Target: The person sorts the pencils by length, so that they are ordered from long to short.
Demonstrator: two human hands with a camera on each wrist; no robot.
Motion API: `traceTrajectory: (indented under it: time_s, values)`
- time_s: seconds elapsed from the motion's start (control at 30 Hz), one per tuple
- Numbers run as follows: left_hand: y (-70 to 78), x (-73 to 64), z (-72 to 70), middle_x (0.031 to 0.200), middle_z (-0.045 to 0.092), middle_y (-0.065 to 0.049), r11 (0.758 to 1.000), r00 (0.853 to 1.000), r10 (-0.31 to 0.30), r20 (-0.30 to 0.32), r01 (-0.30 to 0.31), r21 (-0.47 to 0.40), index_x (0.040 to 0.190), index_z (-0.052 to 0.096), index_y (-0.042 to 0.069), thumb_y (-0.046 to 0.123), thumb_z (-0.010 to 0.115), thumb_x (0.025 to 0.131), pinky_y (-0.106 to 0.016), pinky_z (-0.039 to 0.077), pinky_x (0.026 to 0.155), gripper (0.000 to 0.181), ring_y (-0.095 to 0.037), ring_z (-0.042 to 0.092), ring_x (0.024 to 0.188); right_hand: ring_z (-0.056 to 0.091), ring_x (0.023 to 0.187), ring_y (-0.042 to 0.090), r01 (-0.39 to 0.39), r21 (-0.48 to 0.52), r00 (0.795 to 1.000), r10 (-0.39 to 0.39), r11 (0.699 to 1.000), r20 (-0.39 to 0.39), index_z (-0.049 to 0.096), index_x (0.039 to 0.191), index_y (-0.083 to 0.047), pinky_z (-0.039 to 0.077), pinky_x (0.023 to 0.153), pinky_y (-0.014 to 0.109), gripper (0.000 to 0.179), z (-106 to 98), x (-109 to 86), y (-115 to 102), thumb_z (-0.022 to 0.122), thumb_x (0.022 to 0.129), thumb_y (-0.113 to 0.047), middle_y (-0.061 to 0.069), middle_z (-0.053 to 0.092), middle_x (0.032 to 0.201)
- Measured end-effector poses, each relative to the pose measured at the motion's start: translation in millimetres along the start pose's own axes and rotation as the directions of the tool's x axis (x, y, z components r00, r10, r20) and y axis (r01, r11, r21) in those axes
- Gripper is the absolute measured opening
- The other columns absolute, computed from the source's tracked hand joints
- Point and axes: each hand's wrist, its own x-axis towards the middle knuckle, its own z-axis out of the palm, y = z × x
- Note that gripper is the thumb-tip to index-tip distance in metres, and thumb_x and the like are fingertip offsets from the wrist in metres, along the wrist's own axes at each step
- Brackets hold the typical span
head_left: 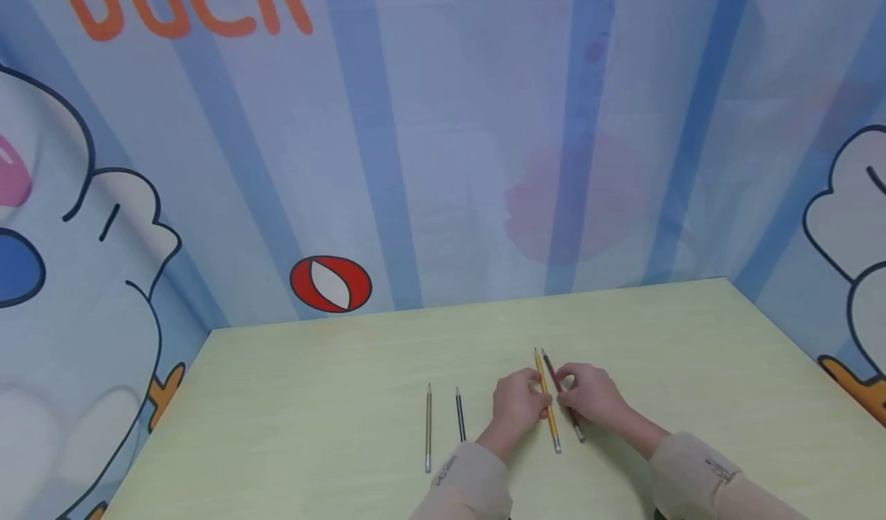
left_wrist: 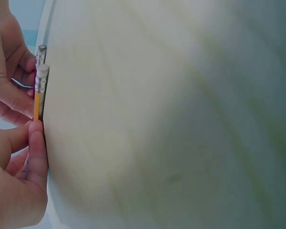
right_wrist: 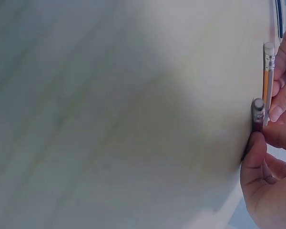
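Observation:
On the table, a yellow pencil point(head_left: 552, 428) and a dark red pencil point(head_left: 551, 371) lie near each other, points away from me and eraser ends toward me. My left hand point(head_left: 516, 405) pinches the yellow pencil between thumb and fingers. The dark red pencil is pinched in my right hand point(head_left: 594, 394). In the left wrist view, the yellow pencil's white eraser point(left_wrist: 43, 69) sticks out past the left fingertips. The right wrist view shows the dark red pencil's grey eraser end point(right_wrist: 258, 106) above the right thumb and finger.
Left of my hands lie a gold-coloured pencil point(head_left: 428, 428) and a dark blue pencil point(head_left: 460, 412), the latter partly hidden by the left sleeve. The pale yellow-green table point(head_left: 311, 412) meets a striped blue cloth backdrop point(head_left: 457, 158) behind and at the sides.

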Motion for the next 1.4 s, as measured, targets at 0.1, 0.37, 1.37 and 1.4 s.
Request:
traceTrajectory:
  time_s: [0.1, 0.37, 1.37, 1.4]
  values:
    - [0.6, -0.2, -0.6, 0.055, 0.058, 0.003, 1.0, 1.0, -0.002, 0.0, 0.002, 0.01, 0.101, 0.06, 0.006, 0.009, 0.067, 0.074, -0.016, 0.035, 0.044, 0.028, -0.006, 0.05, 0.041, 0.052, 0.043, 0.012, -0.007, 0.037, 1.0, 0.006, 0.999, 0.011, 0.057, 0.104, 0.003, 0.042, 0.042, 0.024, 0.031, 0.7, -1.3, -1.5, 0.061, 0.073, -0.001, 0.003, 0.058, 0.055]
    - [1.5, -0.4, 0.2, 0.053, 0.056, 0.005, 0.999, 0.999, -0.032, 0.002, 0.032, 0.03, 0.103, 0.06, 0.008, 0.012, 0.068, 0.074, -0.016, 0.035, 0.043, 0.031, -0.006, 0.05, 0.042, 0.054, 0.044, 0.014, -0.065, 0.106, 0.997, 0.061, 0.992, 0.041, 0.054, 0.11, 0.006, 0.045, 0.043, 0.025, 0.037, 1.8, -5.2, -5.3, 0.062, 0.075, -0.002, 0.005, 0.058, 0.055]
    - [-0.8, -0.6, 0.9, 0.056, 0.056, 0.004, 1.0, 1.0, -0.022, -0.007, 0.022, 0.006, 0.106, 0.058, 0.006, 0.011, 0.067, 0.075, -0.017, 0.036, 0.044, 0.033, -0.006, 0.051, 0.044, 0.052, 0.041, 0.012, -0.072, 0.105, 0.997, 0.068, 0.992, 0.038, 0.056, 0.105, 0.007, 0.044, 0.041, 0.025, 0.032, -1.2, -11.0, -6.1, 0.064, 0.076, -0.004, 0.005, 0.057, 0.053]
    - [-0.9, -1.0, 0.3, 0.057, 0.056, 0.004, 1.0, 1.0, -0.02, -0.003, 0.02, -0.003, 0.106, 0.058, 0.006, 0.01, 0.067, 0.075, -0.017, 0.036, 0.044, 0.033, -0.006, 0.051, 0.045, 0.052, 0.041, 0.013, -0.071, 0.104, 0.997, 0.067, 0.992, 0.042, 0.056, 0.105, 0.007, 0.044, 0.041, 0.025, 0.032, -1.8, -11.7, -6.4, 0.063, 0.076, -0.003, 0.005, 0.057, 0.053]
